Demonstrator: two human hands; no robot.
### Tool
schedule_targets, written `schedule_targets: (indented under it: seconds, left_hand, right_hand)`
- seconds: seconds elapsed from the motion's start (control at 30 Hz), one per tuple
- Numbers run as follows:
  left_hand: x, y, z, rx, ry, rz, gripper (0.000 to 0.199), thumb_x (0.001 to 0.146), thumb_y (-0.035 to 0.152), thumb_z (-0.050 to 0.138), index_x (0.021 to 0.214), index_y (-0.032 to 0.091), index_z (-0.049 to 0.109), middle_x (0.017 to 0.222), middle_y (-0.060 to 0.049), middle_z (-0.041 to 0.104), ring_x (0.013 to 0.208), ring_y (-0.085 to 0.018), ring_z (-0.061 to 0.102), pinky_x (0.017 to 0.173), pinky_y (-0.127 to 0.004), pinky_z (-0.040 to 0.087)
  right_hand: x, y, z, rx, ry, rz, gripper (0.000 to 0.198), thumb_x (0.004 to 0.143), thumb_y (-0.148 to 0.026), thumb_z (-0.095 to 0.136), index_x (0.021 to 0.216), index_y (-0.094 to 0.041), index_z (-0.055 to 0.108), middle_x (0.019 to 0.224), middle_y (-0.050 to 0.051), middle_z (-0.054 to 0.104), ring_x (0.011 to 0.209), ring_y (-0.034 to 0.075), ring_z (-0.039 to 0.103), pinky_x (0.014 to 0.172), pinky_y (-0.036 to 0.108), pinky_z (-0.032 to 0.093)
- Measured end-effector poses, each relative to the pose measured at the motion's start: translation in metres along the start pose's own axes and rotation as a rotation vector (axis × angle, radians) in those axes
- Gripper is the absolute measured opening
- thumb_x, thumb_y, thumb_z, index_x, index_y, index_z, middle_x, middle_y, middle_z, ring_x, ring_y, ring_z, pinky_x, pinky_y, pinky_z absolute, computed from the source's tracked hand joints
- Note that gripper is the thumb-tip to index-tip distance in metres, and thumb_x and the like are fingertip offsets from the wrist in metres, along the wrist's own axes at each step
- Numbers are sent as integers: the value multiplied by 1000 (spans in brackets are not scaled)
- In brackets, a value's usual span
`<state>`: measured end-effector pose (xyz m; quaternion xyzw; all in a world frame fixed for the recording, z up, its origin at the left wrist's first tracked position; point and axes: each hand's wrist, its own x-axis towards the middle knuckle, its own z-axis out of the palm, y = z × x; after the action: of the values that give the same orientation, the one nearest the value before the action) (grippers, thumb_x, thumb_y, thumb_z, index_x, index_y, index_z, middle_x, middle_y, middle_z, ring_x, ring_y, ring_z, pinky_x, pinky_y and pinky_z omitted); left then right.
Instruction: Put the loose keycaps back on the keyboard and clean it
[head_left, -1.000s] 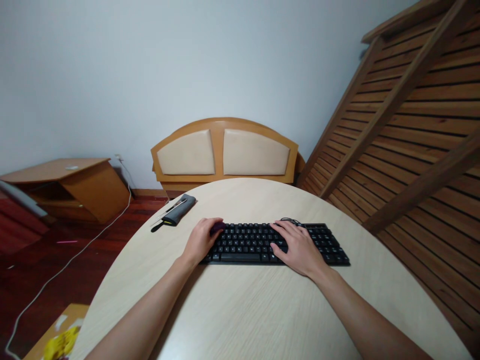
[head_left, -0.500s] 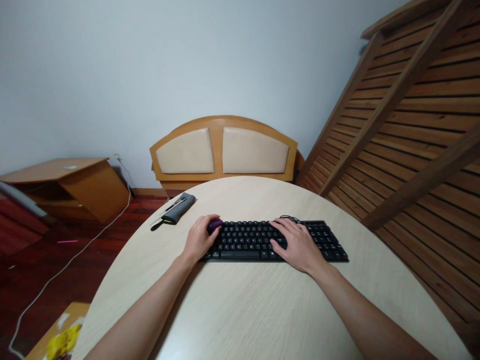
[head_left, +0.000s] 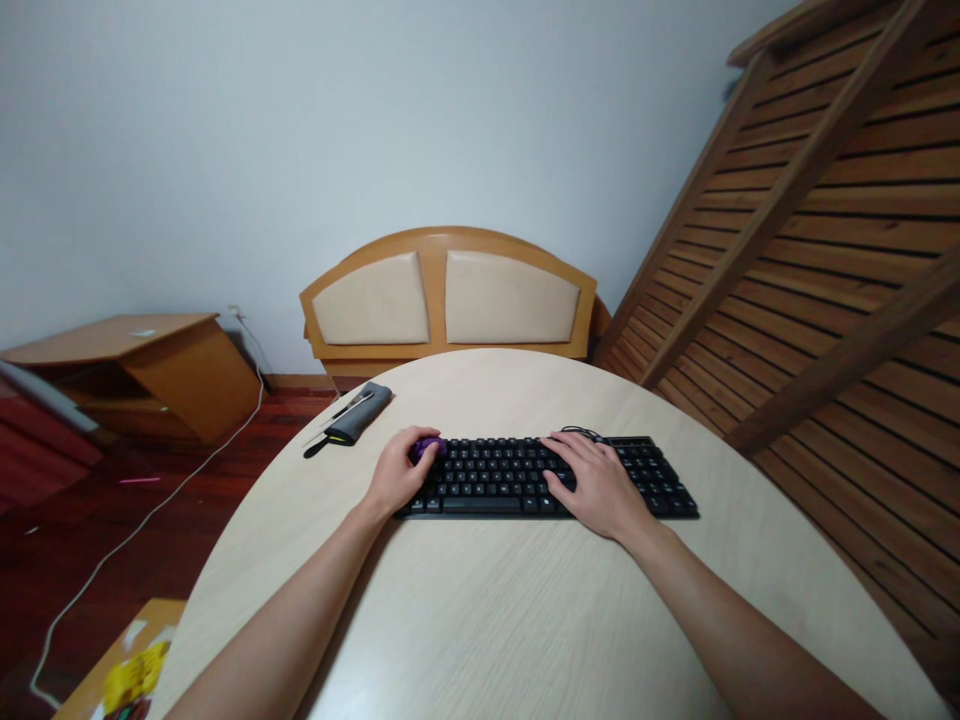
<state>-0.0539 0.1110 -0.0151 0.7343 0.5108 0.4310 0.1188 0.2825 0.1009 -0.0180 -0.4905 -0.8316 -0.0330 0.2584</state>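
Observation:
A black keyboard (head_left: 487,472) with pale letters lies across the round table, its cable bunched behind it. My left hand (head_left: 400,470) is at its left end, thumb and fingers closed around a purple lump of putty (head_left: 428,449) pressed to the keys. The lump's surface looks bumpy, and my fingers hide part of it. Toward the right side, my right hand (head_left: 596,484) rests on the keyboard with its fingers stretched out and thumb apart, covering some keys. It holds nothing.
A grey pouch (head_left: 364,412) with a slim metal tool lying on it sits at the table's (head_left: 480,610) left edge. Behind stands a padded headboard (head_left: 450,295). Slatted wood (head_left: 810,230) leans at the right. A white cord (head_left: 172,500) runs over the floor.
The purple lump has gone from smooth to bumpy within my left hand. My right hand stays on the keyboard nearly unmoved. The view has shifted very slightly.

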Motion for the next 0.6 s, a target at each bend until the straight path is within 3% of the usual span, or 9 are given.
schedule_targets:
  seconds: [0.3,0.6]
  left_hand:
    - [3,-13,3,-31,94,-112,26,83,24,55,104,18,69,105,-9,72,101,-26,65,96,-43,49]
    - [5,-17,2,-117,234,-204,26,83,32,58,102,17,67,104,-8,72,97,-24,68,91,-38,52]
  right_hand:
    - [0,-2,-1,7,0,11,42,95,-37,52,134,-25,60,140,10,61,130,30,53,103,51,40]
    - [0,-1,-1,-5,-3,12,42,95,-36,51,134,-25,59,140,9,61,131,29,52,102,50,41]
